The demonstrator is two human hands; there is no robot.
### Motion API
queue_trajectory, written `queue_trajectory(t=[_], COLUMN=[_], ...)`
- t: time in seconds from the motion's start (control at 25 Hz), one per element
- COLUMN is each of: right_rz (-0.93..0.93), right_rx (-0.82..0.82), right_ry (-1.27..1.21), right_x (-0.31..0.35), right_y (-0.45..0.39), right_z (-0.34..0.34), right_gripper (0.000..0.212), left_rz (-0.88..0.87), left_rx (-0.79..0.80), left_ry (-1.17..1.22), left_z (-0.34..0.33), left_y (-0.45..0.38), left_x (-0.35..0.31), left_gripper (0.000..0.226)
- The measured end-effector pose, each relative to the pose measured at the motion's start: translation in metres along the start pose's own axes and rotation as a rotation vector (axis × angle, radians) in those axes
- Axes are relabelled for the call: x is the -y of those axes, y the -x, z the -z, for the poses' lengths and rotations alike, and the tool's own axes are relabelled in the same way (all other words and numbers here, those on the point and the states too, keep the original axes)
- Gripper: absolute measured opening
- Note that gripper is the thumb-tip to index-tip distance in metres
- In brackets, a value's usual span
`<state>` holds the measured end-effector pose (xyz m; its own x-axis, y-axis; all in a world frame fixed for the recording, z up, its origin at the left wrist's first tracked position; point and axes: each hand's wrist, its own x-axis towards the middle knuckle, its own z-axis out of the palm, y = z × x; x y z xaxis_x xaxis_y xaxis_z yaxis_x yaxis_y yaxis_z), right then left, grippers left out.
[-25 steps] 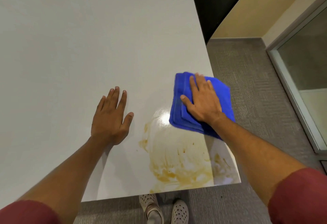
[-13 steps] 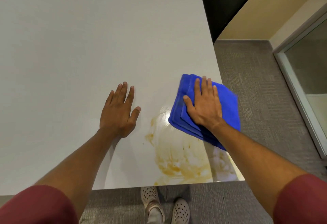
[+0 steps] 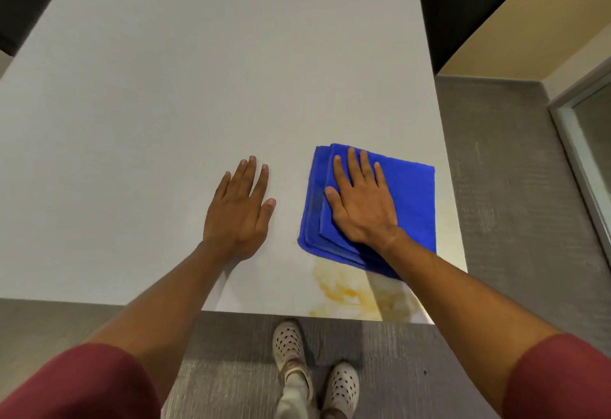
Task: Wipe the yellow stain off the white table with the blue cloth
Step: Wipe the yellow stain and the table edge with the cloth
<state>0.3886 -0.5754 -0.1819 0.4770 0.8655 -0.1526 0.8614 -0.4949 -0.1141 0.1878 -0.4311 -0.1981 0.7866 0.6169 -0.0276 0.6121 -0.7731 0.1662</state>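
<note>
The folded blue cloth (image 3: 413,207) lies flat on the white table (image 3: 198,88) near its right edge. My right hand (image 3: 360,207) presses down on the cloth's left half, palm flat and fingers spread. A smeared yellow stain (image 3: 344,289) shows just below the cloth and runs to the table's near edge; the cloth and my right forearm cover part of it. My left hand (image 3: 239,210) rests flat on the bare table to the left of the cloth, holding nothing.
Grey carpet (image 3: 496,187) runs along the table's right side and under its near edge, where my feet in white perforated shoes (image 3: 287,346) stand. A glass door frame (image 3: 575,141) is at the far right, and a dark panel (image 3: 463,5) at the upper right.
My right hand has slid the blue cloth left and toward me, over the upper part of the stain. The view has tilted down, and my left hand stays flat on the table.
</note>
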Motion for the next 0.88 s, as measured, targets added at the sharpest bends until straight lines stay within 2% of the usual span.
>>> queue_trajectory(t=[0.12,0.24,0.36,0.52,0.6,0.76,0.88], right_rz=[0.197,0.31,0.188,-0.079,-0.016,0.232,0.22], right_rx=[0.009,0.026,0.023,-0.019,-0.029,-0.014,0.024], right_ry=[0.022,0.014,0.038,0.0,-0.005,-0.004,0.014], right_x=[0.026,0.014,-0.013,0.011,0.027,0.023,-0.004], right_y=[0.021,0.077,0.091,0.059,0.059,0.107,0.128], right_z=[-0.008,-0.017,-0.016,-0.012,-0.014,-0.023,-0.02], right_gripper=[0.072,0.074,0.074,0.077,0.078,0.075,0.074], left_rz=[-0.007,-0.009,0.026,0.059,0.062,0.05,0.054], left_rx=[0.007,0.02,0.023,0.032,0.035,0.056,0.061], left_ry=[0.003,0.012,0.008,-0.01,-0.017,-0.008,-0.025], left_z=[0.0,0.002,0.002,-0.001,-0.002,-0.002,-0.001], left_y=[0.0,0.003,0.014,0.026,0.031,0.056,0.071], left_x=[0.0,-0.001,-0.005,-0.011,-0.016,-0.028,-0.032], left_gripper=[0.062,0.062,0.063,0.064,0.065,0.065,0.065])
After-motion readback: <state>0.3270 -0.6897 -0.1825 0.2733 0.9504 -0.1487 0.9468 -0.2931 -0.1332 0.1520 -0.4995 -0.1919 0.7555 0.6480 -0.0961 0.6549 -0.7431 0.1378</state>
